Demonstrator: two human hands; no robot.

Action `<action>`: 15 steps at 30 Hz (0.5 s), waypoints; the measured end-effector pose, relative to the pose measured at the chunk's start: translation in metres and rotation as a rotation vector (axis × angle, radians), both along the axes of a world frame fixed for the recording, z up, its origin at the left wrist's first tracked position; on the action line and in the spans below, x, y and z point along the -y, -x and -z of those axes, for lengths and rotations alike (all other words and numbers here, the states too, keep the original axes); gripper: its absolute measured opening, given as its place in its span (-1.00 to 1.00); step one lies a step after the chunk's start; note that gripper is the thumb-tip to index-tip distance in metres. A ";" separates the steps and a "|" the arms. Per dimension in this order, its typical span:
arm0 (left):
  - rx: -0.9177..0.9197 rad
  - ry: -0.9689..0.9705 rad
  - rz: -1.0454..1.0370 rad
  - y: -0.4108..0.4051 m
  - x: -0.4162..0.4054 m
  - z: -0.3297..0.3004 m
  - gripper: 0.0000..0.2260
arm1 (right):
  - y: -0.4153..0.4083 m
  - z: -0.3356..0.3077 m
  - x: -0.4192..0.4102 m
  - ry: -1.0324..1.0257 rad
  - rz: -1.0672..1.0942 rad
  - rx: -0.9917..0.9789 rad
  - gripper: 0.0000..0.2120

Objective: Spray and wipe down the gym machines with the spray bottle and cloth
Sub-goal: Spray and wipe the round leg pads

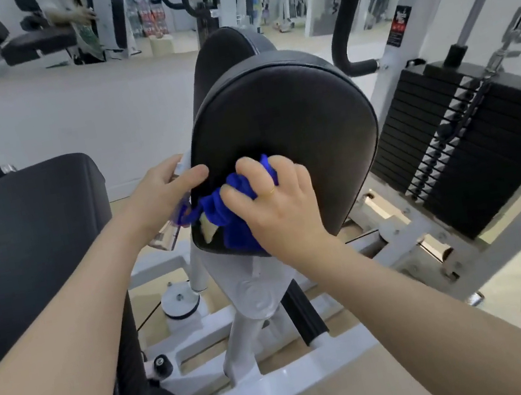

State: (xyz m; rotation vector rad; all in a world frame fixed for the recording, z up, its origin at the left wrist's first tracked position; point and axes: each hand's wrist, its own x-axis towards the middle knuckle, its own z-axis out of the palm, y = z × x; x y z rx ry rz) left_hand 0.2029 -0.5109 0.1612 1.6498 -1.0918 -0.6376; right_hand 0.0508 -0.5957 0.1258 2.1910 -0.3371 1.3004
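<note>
A black padded seat of a white-framed gym machine fills the middle of the head view. My right hand presses a bunched blue cloth against the pad's lower left part. My left hand grips a clear spray bottle with a blue part, held at the pad's left edge, thumb resting on the pad. Most of the bottle is hidden behind my hand and the pad.
A second black pad stands at the left. The black weight stack sits at the right with a cable and guide rods. The white frame bars run below. A mirror wall at the back reflects other machines.
</note>
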 end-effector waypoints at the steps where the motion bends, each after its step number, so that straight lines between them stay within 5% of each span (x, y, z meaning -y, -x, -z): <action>1: -0.001 -0.003 0.006 0.000 0.000 0.000 -0.91 | 0.002 -0.003 0.002 0.024 -0.020 -0.054 -0.85; 9: 0.019 -0.028 0.035 -0.005 -0.001 0.004 -0.90 | 0.012 -0.055 0.011 -0.164 0.112 0.327 -0.90; 15: 0.061 -0.036 0.026 -0.002 -0.005 -0.001 -0.88 | 0.003 -0.028 -0.002 -0.025 0.061 0.030 -0.89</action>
